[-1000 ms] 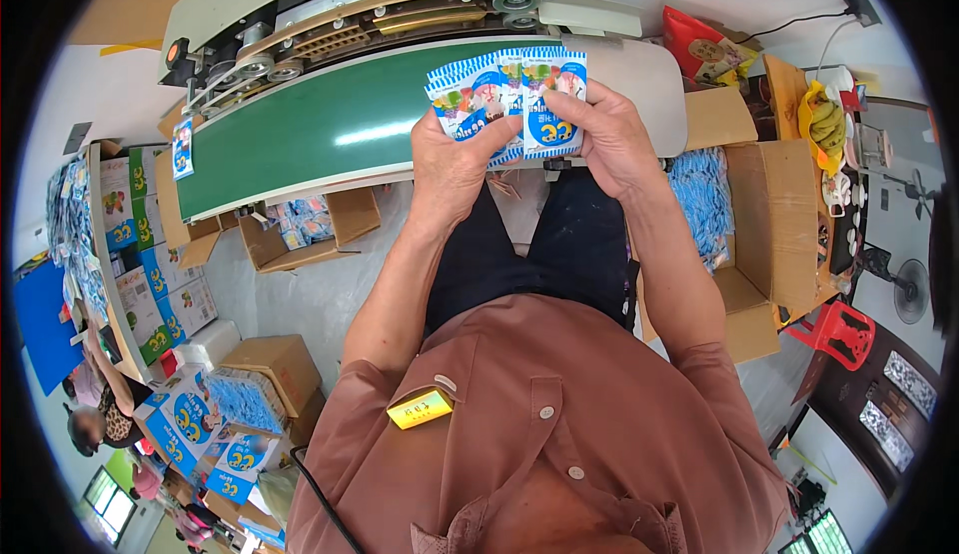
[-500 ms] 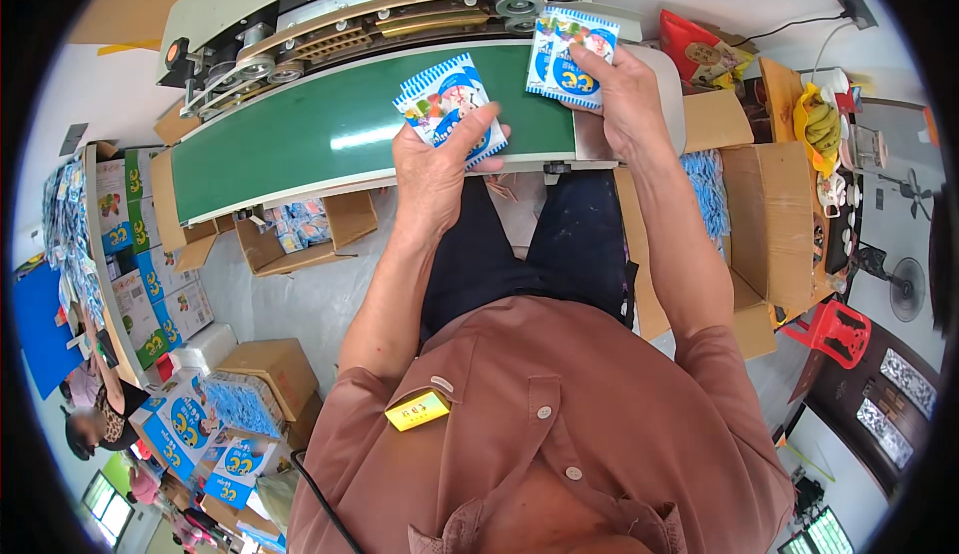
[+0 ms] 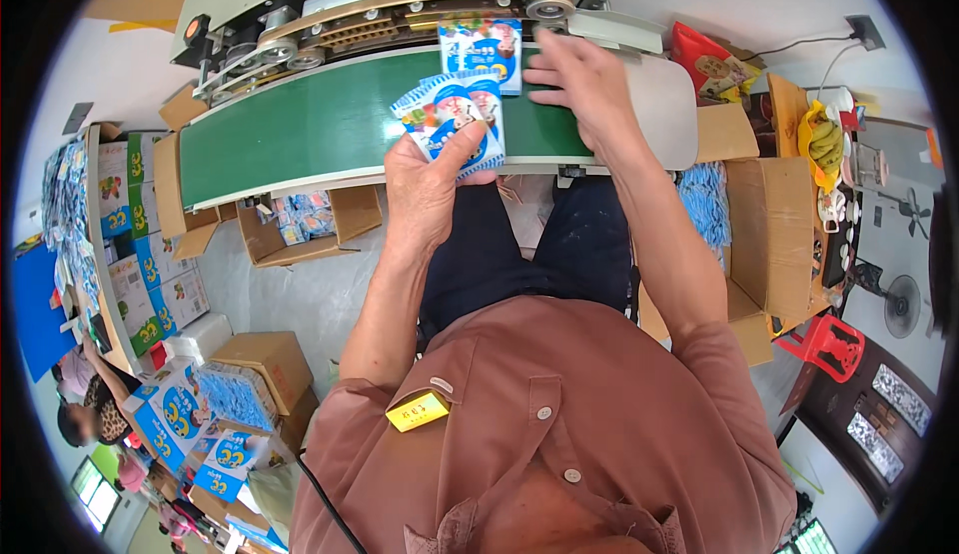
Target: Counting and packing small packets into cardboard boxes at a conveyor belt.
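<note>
My left hand (image 3: 422,189) is closed on a small fan of blue-and-white packets (image 3: 432,117), thumb on top, above the near edge of the green conveyor belt (image 3: 300,126). Beyond them, a blue-and-white packet (image 3: 489,46) lies at the belt's far side, its top edge against the sealing machine (image 3: 385,26). My right hand (image 3: 589,84) is just right of that packet, apart from it. Its fingers are spread and slightly blurred, with nothing in them. Whether another packet lies under the one on the belt is hard to tell.
Below the belt, an open cardboard box (image 3: 358,212) contains more packets. Another open carton (image 3: 784,224) stands at my right, beside bundled blue packets (image 3: 705,204). Stacked cartons (image 3: 160,279) and another person (image 3: 100,389) are at the left. A red stool (image 3: 834,347) stands far right.
My right hand has let go of its packet and opened. That packet has moved left along the belt, against the machine. My left hand still grips its packets, which are tilted slightly differently.
</note>
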`<state>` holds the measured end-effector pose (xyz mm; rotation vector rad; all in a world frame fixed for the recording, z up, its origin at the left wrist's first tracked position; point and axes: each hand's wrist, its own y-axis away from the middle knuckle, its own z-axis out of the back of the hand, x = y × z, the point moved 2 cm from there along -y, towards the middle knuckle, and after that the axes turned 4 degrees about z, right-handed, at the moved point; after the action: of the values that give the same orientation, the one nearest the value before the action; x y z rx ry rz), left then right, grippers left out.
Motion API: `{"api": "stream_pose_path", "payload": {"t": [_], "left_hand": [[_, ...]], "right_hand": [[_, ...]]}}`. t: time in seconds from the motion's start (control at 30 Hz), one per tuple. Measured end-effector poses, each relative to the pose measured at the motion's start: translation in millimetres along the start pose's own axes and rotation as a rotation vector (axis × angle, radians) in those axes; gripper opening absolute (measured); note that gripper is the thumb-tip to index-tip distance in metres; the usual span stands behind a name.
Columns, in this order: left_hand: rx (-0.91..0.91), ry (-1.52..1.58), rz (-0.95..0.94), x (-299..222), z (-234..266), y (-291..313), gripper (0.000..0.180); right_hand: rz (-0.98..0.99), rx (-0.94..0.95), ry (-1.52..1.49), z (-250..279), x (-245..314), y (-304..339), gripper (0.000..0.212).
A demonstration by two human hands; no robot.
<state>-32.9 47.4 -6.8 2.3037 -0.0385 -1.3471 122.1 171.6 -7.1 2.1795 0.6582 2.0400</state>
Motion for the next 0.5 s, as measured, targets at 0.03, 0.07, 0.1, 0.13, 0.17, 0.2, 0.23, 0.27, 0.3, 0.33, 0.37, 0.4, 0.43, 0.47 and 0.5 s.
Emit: {"api": "stream_pose_path", "payload": {"t": [0.03, 0.07, 0.1, 0.13, 0.17, 0.2, 0.23, 0.27, 0.3, 0.33, 0.37, 0.4, 0.43, 0.47, 0.5], "left_hand": [[-0.005, 0.001, -0.004, 0, -1, 0, 0.025], [0.02, 0.042, 0.007, 1, -4, 0, 0.026], [0.052, 0.082, 0.023, 4, -9, -1, 0.026], [0.086, 0.12, 0.039, 7, -14, -2, 0.027], [0.102, 0.111, 0.039, 6, -21, -1, 0.026], [0.111, 0.106, 0.043, 8, -25, -2, 0.026], [0.129, 0.073, 0.051, 10, -29, -2, 0.026], [0.146, 0.039, 0.06, 13, -32, -3, 0.026], [0.162, 0.005, 0.068, 15, -35, -3, 0.026], [0.165, 0.001, 0.066, 16, -37, -3, 0.026], [0.16, -0.018, 0.069, 17, -38, -4, 0.026], [0.153, -0.036, 0.071, 19, -39, -5, 0.027], [0.145, -0.054, 0.075, 19, -39, -5, 0.027], [0.145, -0.056, 0.075, 19, -40, -6, 0.027], [0.161, -0.084, 0.083, 20, -39, -7, 0.028]], "right_hand": [[0.059, -0.002, 0.015, 6, -2, 14, 0.044], [0.118, -0.002, 0.03, 12, -4, 27, 0.045], [0.176, -0.011, 0.044, 16, -5, 39, 0.046], [0.177, -0.013, 0.044, 16, -7, 48, 0.046], [0.106, 0.131, -0.084, 11, -10, 56, 0.043], [0.037, 0.275, -0.212, 9, -12, 61, 0.04], [0.025, 0.297, -0.145, 12, -18, 61, 0.038], [0.029, 0.289, -0.15, 15, -18, 64, 0.038], [0.029, 0.225, -0.177, 18, -18, 67, 0.038], [0.03, 0.165, -0.203, 21, -18, 69, 0.037], [0.03, 0.106, -0.229, 24, -17, 69, 0.037], [0.032, 0.106, -0.232, 26, -17, 70, 0.037], [0.035, 0.102, -0.202, 29, -16, 70, 0.037], [0.037, 0.097, -0.172, 33, -16, 69, 0.036], [0.038, 0.093, -0.143, 36, -16, 69, 0.036]]}}
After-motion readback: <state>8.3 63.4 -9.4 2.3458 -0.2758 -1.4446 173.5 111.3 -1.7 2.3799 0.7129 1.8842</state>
